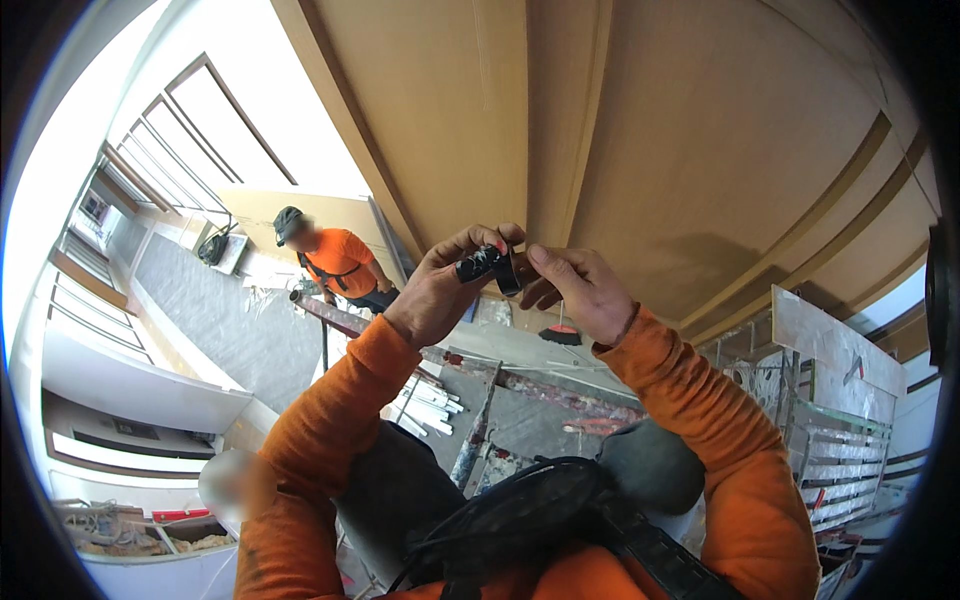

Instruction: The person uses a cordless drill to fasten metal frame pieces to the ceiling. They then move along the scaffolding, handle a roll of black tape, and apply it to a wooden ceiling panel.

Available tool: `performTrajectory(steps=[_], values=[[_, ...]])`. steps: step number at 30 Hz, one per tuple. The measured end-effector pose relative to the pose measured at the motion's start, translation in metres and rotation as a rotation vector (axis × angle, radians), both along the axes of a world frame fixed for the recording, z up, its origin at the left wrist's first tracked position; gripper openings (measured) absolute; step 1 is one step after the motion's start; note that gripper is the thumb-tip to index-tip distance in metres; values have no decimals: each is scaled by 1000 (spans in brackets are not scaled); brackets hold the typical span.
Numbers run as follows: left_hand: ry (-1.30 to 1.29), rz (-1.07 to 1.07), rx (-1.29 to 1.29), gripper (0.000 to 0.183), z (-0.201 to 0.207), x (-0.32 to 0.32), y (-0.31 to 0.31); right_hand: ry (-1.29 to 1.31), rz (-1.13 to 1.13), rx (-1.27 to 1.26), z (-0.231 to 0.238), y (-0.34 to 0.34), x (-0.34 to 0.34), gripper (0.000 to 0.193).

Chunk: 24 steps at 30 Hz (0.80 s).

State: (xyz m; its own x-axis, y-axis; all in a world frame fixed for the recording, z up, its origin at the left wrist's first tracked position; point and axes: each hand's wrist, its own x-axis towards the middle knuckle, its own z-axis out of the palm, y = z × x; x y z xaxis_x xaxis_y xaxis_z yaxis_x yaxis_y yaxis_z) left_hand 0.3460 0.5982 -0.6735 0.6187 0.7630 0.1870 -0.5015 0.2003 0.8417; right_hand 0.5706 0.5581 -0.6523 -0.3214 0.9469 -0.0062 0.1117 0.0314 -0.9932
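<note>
Up in front of the wood-panelled surface, my left hand is closed around a small black roll with whitish marks, which looks like tape. A short glossy black strip curves down from it between my two hands. My right hand has its thumb and curled fingers at the strip's free side, seemingly pinching it. The fingertips partly hide the contact. Both arms are raised, in orange sleeves.
Wood panels with ribs rise close ahead. Paint-spattered pipes run below me, with white strips beneath. Another person in orange stands lower left. A metal frame with boards is at right.
</note>
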Motion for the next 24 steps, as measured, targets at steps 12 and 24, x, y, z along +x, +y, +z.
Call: performTrajectory(steps=[12,24], values=[[400,-8,148,81,7,8,-6,428,62,-260,32,-10,6,62],[233,405,122,27,12,0,-4,161,227,-49,12,-12,-3,41]])
